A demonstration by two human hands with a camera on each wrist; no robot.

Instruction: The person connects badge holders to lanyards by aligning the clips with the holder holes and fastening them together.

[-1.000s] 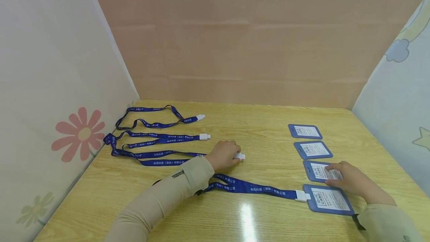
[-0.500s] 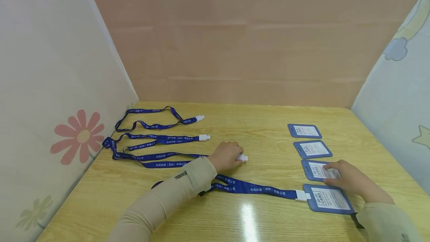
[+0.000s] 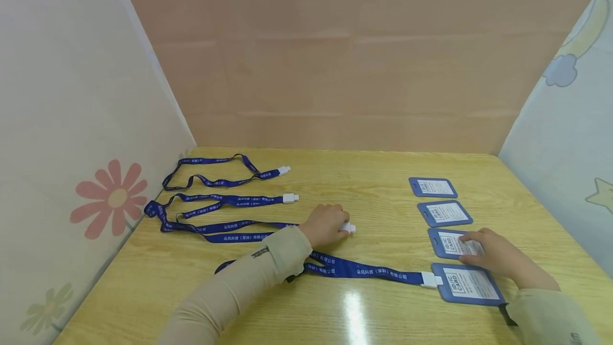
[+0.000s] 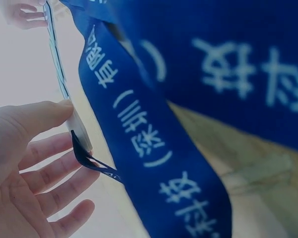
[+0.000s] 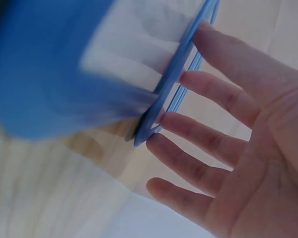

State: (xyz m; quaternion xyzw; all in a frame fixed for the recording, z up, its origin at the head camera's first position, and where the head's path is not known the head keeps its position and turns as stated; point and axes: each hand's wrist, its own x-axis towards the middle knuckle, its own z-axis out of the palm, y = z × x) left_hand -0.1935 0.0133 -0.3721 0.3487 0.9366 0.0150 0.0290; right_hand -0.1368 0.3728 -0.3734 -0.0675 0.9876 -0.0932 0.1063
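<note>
My left hand (image 3: 326, 226) pinches the white plastic clip (image 4: 78, 126) at the end of a dark blue printed lanyard (image 3: 234, 237), thumb on one side and fingers on the other. Low over the right part of the table, my right hand (image 3: 498, 257) holds the right end of a blue ID card holder (image 3: 438, 243) between thumb and fingers. Its slotted end points left, toward the clip, with a gap between the two. Just in front lies another card holder (image 3: 471, 286), joined to the white clip of a second lanyard (image 3: 383, 274). My left forearm covers part of that lanyard.
Two more lanyards, a far one (image 3: 225, 182) and a nearer one (image 3: 258, 200), lie on the left with white clips facing right. Behind my right hand are two card holders, one nearer (image 3: 445, 213) and one farther (image 3: 433, 187). Fabric walls (image 3: 345, 68) enclose the wooden table (image 3: 383, 318).
My left hand has shifted slightly right with the clip, drawing its lanyard along. My right hand has slid its card holder a little to the left.
</note>
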